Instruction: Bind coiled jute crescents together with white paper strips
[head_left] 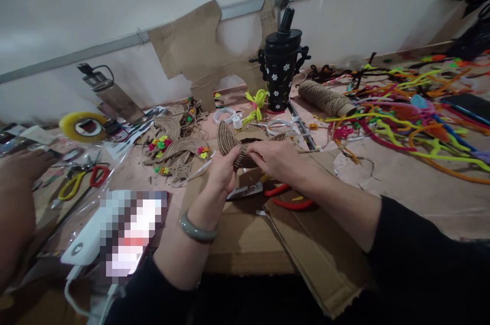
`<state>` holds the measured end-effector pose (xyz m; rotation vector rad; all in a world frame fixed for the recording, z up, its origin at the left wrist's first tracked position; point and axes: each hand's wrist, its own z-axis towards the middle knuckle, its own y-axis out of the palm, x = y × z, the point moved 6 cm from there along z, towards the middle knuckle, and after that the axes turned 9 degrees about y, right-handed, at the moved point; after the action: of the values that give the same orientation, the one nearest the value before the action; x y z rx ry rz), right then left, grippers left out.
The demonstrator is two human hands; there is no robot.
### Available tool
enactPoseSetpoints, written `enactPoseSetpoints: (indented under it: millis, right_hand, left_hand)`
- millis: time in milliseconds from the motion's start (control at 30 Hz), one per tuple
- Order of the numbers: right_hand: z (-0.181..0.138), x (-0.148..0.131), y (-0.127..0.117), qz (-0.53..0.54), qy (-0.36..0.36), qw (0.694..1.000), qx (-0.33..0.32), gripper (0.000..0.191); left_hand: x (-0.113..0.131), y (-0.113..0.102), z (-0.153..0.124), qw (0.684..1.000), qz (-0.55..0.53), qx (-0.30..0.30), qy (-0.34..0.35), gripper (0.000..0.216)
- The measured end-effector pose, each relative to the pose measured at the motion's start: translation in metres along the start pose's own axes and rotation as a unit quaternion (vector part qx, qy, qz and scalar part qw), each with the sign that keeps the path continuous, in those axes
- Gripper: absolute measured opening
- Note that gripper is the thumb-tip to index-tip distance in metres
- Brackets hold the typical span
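Over the counter [421, 197], left hand [224, 169] and right hand [276, 159] pinch a jute-wrapped cardboard arc [230, 142]; its twine [245, 161], perhaps unglued, could unwind.

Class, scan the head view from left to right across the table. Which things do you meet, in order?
yellow tape roll → pile of twine-wrapped pieces → twine-wrapped arc → black flowered tumbler → twine spool → tangle of pipe cleaners

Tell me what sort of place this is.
Likely a handicraft worktable: a spool of brown jute twine, a heap of bright pipe cleaners, and a brown twine-wrapped cardboard arc.
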<state>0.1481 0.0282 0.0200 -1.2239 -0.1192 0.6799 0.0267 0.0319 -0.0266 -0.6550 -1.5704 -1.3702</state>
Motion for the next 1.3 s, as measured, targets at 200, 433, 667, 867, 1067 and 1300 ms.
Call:
enactPoseSetpoints:
  millis: [200,433,667,867,1067,1300]
  right_hand:
    - [0.0,0.0,0.0,0.009,0.007,1.0,-0.02,0.028]
    - [0.0,0.0,-0.001,-0.025,0.017,0.999,-0.018,0.027]
    - [-0.001,0.001,-0.001,-0.015,0.023,0.999,-0.02,0.027]
    - [-0.001,0.002,-0.008,-0.003,0.033,0.999,0.009,0.027]
    - [0.001,0.011,-0.009,0.011,0.046,0.999,0.011,0.024]
    - [0.006,0.023,-0.017,0.032,0.037,0.997,0.062,0.02]
  left_hand:
    - [0.003,0.003,-0.002,1.0,-0.004,-0.014,-0.003,0.023]
    - [0.001,0.002,-0.002,1.0,0.0,-0.015,-0.011,0.025]
    - [0.0,0.001,-0.001,1.0,0.01,-0.014,-0.009,0.024]
    - [0.001,-0.003,0.003,1.0,0.008,0.005,-0.003,0.024]
    - [0.009,-0.011,0.011,0.999,-0.003,0.04,0.028,0.03]
    - [0.017,-0.016,0.014,0.997,-0.004,0.059,0.055,0.033]
